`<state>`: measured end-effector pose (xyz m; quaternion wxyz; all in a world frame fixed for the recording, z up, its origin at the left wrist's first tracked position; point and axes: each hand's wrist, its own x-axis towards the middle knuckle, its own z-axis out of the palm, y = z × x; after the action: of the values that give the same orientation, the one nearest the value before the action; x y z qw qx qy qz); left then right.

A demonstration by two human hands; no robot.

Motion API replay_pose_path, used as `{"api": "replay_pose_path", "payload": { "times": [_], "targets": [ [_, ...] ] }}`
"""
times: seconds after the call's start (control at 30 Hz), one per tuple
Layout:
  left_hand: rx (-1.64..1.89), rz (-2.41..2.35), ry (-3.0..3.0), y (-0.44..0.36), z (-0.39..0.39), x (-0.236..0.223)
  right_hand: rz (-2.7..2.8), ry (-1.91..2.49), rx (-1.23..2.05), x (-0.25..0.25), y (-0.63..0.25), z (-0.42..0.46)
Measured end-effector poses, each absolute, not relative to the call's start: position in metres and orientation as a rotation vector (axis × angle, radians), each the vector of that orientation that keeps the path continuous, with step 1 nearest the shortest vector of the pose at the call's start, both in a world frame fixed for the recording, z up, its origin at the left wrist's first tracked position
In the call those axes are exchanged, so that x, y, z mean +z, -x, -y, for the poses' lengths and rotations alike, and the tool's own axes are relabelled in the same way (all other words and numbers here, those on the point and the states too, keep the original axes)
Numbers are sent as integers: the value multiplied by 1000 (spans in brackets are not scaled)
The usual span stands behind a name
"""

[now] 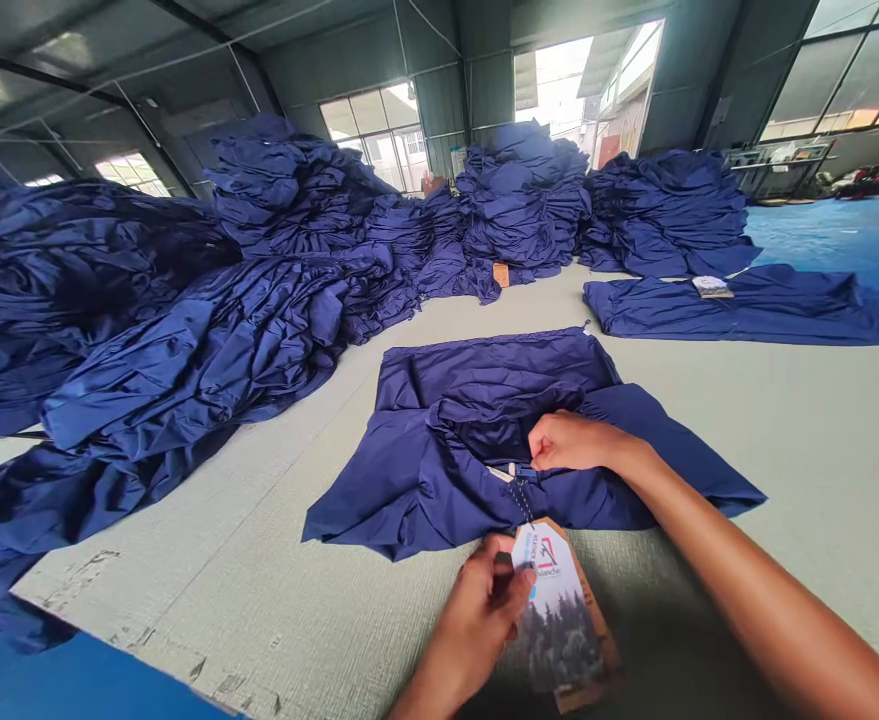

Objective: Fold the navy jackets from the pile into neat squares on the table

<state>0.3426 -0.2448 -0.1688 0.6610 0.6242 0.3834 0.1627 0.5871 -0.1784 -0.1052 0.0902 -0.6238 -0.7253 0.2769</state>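
Note:
A navy blue garment (484, 420) lies spread on the grey table (784, 420) in front of me. A printed paper hang tag (555, 610) with a brown card behind it hangs by a thin string from the garment's near edge. My left hand (476, 620) is closed on the tag's top corner, thumb and fingers pinching it. My right hand (570, 442) is closed in a pinch on the garment's edge, right where the string is attached.
Large heaps of the same navy garments (184, 330) fill the table's left side and the back (521, 190). One folded garment with a tag (739, 300) lies at the right rear. Blue floor (844, 240) shows beyond the table's right edge.

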Motion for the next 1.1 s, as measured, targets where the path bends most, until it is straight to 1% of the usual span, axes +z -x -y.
{"api": "replay_pose_path", "payload": {
  "times": [0.07, 0.17, 0.27, 0.37, 0.43, 0.5, 0.57, 0.63, 0.7, 0.83, 0.93, 1.03, 1.1],
  "targets": [
    [269, -901, -1565, -342, 238, -169, 2181, 1862, 828, -104, -587, 179],
    [124, -1025, -1840, -334, 223, -154, 2205, 1778, 904, -102, -593, 179],
    [164, -1141, -2167, -325, 202, -128, 2111, 1720, 860, -98, -608, 178],
    [304, -982, -2434, -327, 172, -106, 2045, 1760, 713, -92, -625, 177],
    [344, -817, -2571, -337, 148, -96, 2042, 1778, 753, -90, -632, 177],
    [301, -642, -2659, -351, 123, -91, 2036, 1773, 847, -90, -633, 177],
    [209, -476, -2683, -364, 98, -91, 2057, 1728, 895, -93, -630, 177],
    [148, -412, -2703, -371, 78, -98, 2122, 1677, 898, -97, -625, 176],
    [174, -485, -2749, -371, 64, -110, 2185, 1688, 918, -103, -622, 175],
    [241, -578, -2860, -357, 51, -136, 2200, 1879, 982, -116, -627, 171],
    [265, -650, -2903, -346, 45, -148, 2164, 1980, 985, -120, -633, 169],
    [439, -858, -2900, -342, 42, -153, 2115, 1870, 919, -116, -636, 165],
    [637, -991, -2909, -343, 43, -153, 2008, 1816, 723, -112, -640, 161]
  ]
}}
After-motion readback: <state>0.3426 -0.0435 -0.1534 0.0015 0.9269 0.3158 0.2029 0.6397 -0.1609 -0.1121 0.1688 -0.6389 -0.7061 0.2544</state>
